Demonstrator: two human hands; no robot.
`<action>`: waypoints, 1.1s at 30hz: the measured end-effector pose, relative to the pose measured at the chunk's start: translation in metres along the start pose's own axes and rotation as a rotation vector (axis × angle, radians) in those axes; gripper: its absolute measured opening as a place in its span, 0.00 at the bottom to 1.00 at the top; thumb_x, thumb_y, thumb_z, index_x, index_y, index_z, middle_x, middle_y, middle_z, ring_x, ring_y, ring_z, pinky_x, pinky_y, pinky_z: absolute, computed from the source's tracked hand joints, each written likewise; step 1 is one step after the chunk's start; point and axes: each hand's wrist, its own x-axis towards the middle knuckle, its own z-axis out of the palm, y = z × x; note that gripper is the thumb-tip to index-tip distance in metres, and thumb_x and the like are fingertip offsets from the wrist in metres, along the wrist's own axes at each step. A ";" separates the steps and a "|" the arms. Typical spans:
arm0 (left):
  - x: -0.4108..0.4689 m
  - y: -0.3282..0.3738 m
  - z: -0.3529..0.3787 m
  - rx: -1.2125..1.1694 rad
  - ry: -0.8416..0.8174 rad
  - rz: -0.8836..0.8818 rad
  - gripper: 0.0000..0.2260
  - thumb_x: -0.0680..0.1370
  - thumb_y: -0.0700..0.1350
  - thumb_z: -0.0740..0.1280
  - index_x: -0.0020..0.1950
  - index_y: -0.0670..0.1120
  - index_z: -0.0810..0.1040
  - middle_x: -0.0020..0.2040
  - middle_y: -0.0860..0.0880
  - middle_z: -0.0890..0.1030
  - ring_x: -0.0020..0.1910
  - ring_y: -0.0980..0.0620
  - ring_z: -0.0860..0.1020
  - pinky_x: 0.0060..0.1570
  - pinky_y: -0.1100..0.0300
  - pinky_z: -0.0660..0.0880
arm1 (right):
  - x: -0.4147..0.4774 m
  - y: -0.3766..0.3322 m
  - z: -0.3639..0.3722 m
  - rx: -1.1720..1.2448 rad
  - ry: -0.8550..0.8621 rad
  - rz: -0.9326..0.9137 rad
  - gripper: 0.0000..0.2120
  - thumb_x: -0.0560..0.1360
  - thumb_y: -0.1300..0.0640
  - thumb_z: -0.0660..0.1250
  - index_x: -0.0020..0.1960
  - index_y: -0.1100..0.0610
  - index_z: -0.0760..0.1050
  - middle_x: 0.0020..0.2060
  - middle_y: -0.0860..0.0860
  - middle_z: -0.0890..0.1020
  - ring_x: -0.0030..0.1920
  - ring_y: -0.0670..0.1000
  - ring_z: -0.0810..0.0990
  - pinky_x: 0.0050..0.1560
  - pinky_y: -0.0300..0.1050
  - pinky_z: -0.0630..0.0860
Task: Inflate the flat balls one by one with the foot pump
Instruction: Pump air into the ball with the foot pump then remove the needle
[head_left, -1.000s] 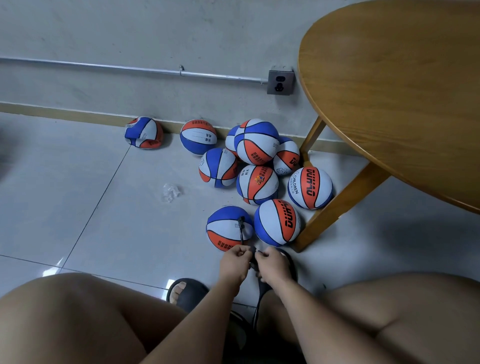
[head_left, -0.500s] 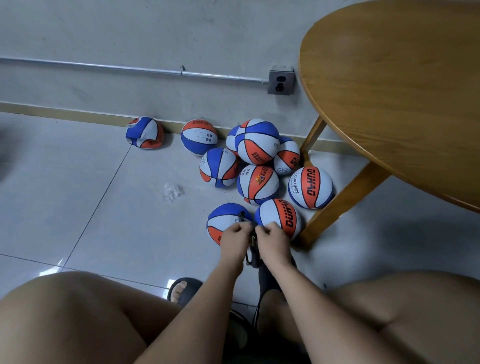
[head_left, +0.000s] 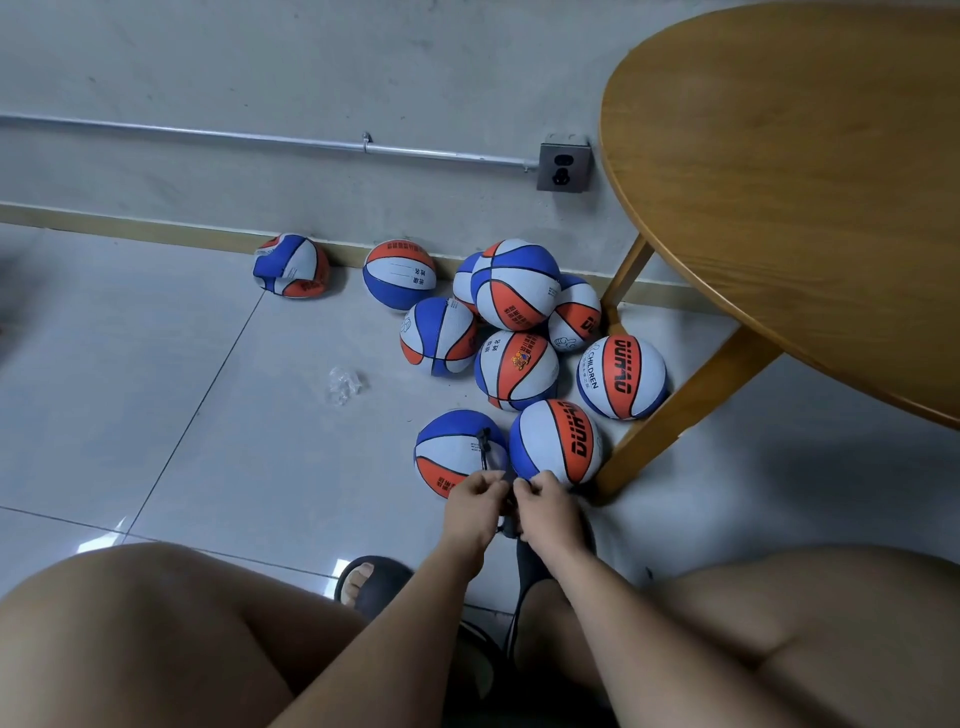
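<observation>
Indoors, tile floor, concrete wall w/ outlet, wood table, L hand & R hand pinching hose

Blue, white and orange balls are lying on the floor, and one is wearing the pump's hose.

The closest ball is sitting on the floor with the thin black hose sticking into its top and running down its front. A round ball with black letters on an orange stripe is touching it on the right. More round balls are crowding in a pile by the wall behind, with one riding on top. One flat ball is slumping against the wall, alone at the left.
</observation>
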 end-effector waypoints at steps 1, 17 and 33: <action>0.001 -0.005 0.000 0.027 -0.003 -0.002 0.07 0.82 0.38 0.66 0.53 0.40 0.84 0.41 0.48 0.85 0.32 0.59 0.80 0.31 0.65 0.75 | 0.001 0.005 0.002 -0.010 -0.009 0.007 0.08 0.81 0.48 0.64 0.47 0.51 0.73 0.38 0.53 0.83 0.40 0.59 0.84 0.44 0.60 0.85; 0.003 0.006 0.001 0.041 0.039 -0.005 0.07 0.81 0.40 0.69 0.45 0.43 0.84 0.37 0.49 0.84 0.32 0.55 0.77 0.32 0.64 0.74 | 0.006 -0.006 -0.001 0.043 0.004 0.024 0.09 0.79 0.50 0.66 0.46 0.55 0.74 0.38 0.55 0.83 0.40 0.59 0.83 0.43 0.56 0.84; 0.011 -0.002 -0.003 0.032 0.016 -0.012 0.06 0.82 0.41 0.68 0.53 0.44 0.86 0.43 0.46 0.86 0.34 0.56 0.79 0.32 0.64 0.74 | 0.010 0.004 -0.001 0.085 -0.031 0.016 0.11 0.72 0.45 0.65 0.45 0.53 0.75 0.35 0.55 0.85 0.36 0.58 0.85 0.39 0.57 0.84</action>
